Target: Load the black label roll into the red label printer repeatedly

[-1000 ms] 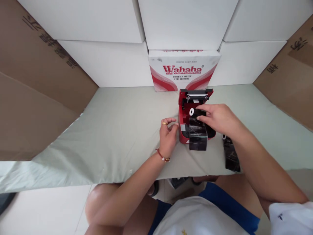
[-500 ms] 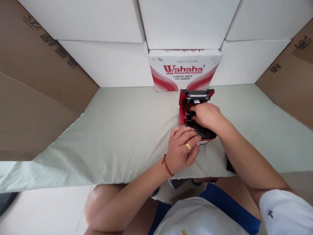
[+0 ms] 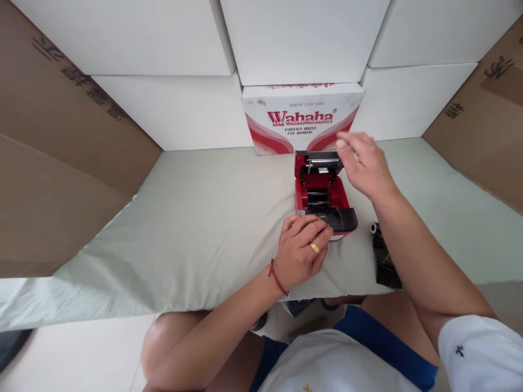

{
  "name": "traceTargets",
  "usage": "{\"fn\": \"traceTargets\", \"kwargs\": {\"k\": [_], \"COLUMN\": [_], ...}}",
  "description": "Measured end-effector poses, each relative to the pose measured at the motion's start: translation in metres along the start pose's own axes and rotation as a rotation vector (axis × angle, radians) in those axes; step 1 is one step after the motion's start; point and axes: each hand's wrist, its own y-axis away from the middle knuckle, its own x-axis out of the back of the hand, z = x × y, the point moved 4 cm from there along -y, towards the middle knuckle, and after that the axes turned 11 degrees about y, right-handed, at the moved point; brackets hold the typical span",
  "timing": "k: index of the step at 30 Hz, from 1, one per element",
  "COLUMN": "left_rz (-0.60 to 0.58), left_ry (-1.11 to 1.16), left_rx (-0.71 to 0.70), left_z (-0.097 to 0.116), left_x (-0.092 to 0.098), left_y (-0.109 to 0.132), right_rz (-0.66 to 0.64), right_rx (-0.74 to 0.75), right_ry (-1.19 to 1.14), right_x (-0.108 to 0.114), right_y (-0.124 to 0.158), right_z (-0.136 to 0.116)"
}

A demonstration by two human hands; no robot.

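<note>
A small red-and-black printer (image 3: 300, 190), apparently a label printer, stands on the cloth-covered table with its lid (image 3: 318, 154) raised. Inside its red bay lies a black roller or roll (image 3: 317, 197). A shiny, creased black surface (image 3: 343, 219) covers the front, perhaps film. My left hand (image 3: 304, 247), wearing a gold ring, curls its fingers over the front left edge of the printer. My right hand (image 3: 363, 163) is at the lid's right corner, fingers stretched out and thumb apart, holding nothing visible; whether it touches the lid I cannot tell.
A roll of black film (image 3: 386, 261) lies right of the printer, partly under my right forearm. Behind stands a Wahaha water carton (image 3: 302, 122) against white boxes (image 3: 167, 109). Brown cardboard panels (image 3: 69, 163) flank the table (image 3: 204, 228).
My right hand has left the printer's inside and risen to the lid's right corner, exposing the bay and the black roll beside my forearm. My left hand stays at the front edge.
</note>
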Motion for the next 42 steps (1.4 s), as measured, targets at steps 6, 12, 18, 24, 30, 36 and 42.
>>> {"fn": "traceTargets", "kwargs": {"k": [6,12,18,24,30,36,42], "left_rz": [-0.011,0.002,0.156,0.212,0.141,0.263,0.396], "left_ry": [-0.041,-0.064,0.071,0.265,0.14,0.425,0.834], "left_rx": [-0.04,-0.048,0.084,0.411,0.347,0.496,0.742], "left_z": [0.0,0.001,-0.012,-0.045,-0.046,-0.058,-0.076], "left_x": [0.002,0.002,0.016,0.03,0.032,0.025,0.01], "left_y": [0.0,0.0,0.002,0.003,-0.002,0.004,0.011], "right_rz": [-0.09,-0.113,-0.091,-0.055,-0.087,-0.064,0.179], "right_rx": [0.029,0.172,0.149,0.177,0.151,0.261,0.395], "right_ry": [-0.163,-0.229,-0.331,-0.393,-0.385,-0.365,-0.331], "right_x": [0.004,-0.007,-0.02,-0.016,-0.016,-0.014,-0.003], "right_y": [0.044,0.101,0.106,0.105,0.106,0.115,0.127], "right_z": [-0.003,0.013,0.025,0.021,0.021,0.018,0.011]}}
